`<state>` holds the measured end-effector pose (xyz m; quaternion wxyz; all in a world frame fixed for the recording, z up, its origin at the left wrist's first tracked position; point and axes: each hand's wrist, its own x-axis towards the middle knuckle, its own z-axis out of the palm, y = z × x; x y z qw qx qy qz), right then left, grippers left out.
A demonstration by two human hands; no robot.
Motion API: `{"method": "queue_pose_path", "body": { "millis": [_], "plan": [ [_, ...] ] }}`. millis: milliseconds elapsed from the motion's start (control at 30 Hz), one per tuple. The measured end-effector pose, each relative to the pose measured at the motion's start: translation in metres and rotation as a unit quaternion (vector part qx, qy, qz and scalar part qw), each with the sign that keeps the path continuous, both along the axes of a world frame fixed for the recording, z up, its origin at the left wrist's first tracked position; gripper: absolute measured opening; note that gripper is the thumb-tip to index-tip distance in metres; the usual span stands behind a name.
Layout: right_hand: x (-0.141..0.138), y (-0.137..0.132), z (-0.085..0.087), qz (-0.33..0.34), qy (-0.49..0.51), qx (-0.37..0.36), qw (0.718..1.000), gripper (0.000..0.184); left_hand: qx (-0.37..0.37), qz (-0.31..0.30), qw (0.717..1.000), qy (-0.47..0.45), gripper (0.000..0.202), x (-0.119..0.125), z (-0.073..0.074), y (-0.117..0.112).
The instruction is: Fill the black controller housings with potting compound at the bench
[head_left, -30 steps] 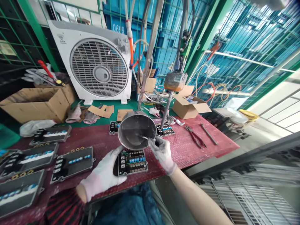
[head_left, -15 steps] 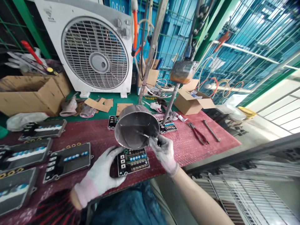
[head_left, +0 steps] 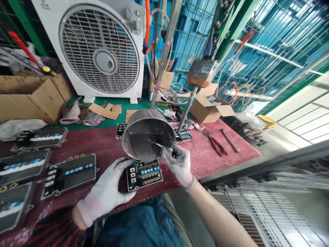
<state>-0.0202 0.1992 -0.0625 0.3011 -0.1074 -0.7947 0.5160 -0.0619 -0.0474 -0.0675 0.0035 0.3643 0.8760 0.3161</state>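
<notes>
In the head view, my right hand (head_left: 177, 163), in a stained white glove, is closed at the near right rim of a grey metal pot (head_left: 147, 118). The pot hangs tilted, its mouth toward me, with dark grey liquid (head_left: 144, 145) inside. A thin light stick (head_left: 155, 143) reaches from my fingers into the pot. Below it, a circuit board in a metal frame (head_left: 145, 176), with blue capacitors, lies on the table. My left hand (head_left: 110, 183), gloved, curves round its left end, fingers at the far edge and thumb at the near edge. The pot hides the board's far part.
Several dark-filled framed boards (head_left: 69, 175) lie at left. A mixer rod (head_left: 187, 109) stands over another board (head_left: 183, 134). Pliers (head_left: 216, 143) and a metal rod (head_left: 230, 140) lie at right. Behind are a box fan (head_left: 102, 61) and cardboard boxes (head_left: 209, 111).
The view has shifted slightly, so most things sit a little further left and higher. The pot appears slightly larger and lower relative to the table. Both hands keep their hold.
</notes>
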Motion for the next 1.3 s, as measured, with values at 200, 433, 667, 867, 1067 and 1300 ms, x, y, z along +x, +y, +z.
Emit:
{"method": "queue_pose_path", "body": {
  "millis": [200, 433, 667, 867, 1067, 1300],
  "plan": [
    [0.002, -0.003, 0.003, 0.012, 0.005, -0.036, 0.999, 0.042, 0.014, -0.01, 0.999, 0.04, 0.076, 0.001, -0.003, 0.0],
    [0.002, -0.016, 0.024, 0.007, 0.015, -0.044, 0.999, 0.039, 0.029, -0.012, 0.995, 0.092, 0.086, 0.0, -0.007, 0.0],
    [-0.004, -0.025, 0.037, -0.005, 0.015, -0.056, 0.998, 0.037, 0.027, -0.017, 0.994, 0.102, 0.091, 0.0, -0.006, 0.001],
    [0.001, -0.024, 0.032, 0.003, 0.009, -0.058, 0.998, 0.037, 0.022, -0.022, 0.993, 0.11, 0.081, 0.002, -0.002, 0.002],
    [-0.001, -0.024, 0.027, 0.008, 0.011, -0.066, 0.998, 0.037, 0.027, -0.019, 0.994, 0.1, 0.079, 0.001, -0.002, 0.001],
    [-0.012, -0.025, 0.024, 0.018, 0.019, -0.045, 0.999, 0.039, 0.048, -0.031, 0.993, 0.102, 0.086, 0.0, -0.005, 0.001]
  ]
}}
